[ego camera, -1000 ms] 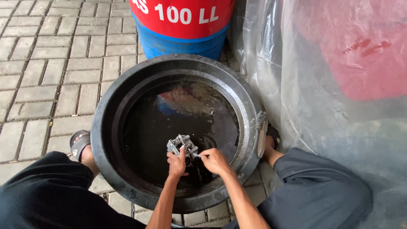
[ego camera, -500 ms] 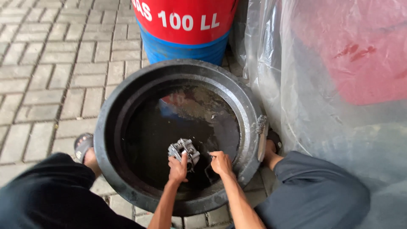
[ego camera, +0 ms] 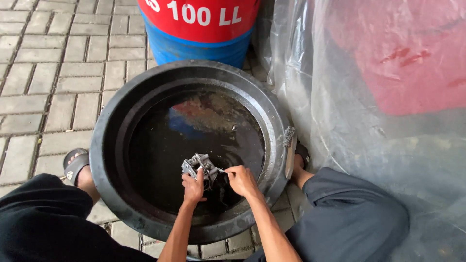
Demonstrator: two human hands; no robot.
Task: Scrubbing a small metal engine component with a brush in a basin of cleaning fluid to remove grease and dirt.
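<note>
A small grey metal engine part (ego camera: 198,166) is held over the dark liquid inside a big round black basin (ego camera: 119,121). My left hand (ego camera: 193,187) grips the part from below. My right hand (ego camera: 241,179) is closed on a thin metal tool (ego camera: 221,170) whose tip touches the part's right side. Both forearms reach in over the basin's near rim.
A brush (ego camera: 289,150) lies on the basin's right rim. A red and blue drum (ego camera: 199,29) stands behind the basin. Clear plastic sheeting (ego camera: 369,97) over something red fills the right side. My knees flank the basin, with a sandalled foot (ego camera: 75,165) on the paved floor at left.
The view has shifted slightly. My hands stay in the basin with the part, and my right hand has moved a little apart from the left, its tool still at the part.
</note>
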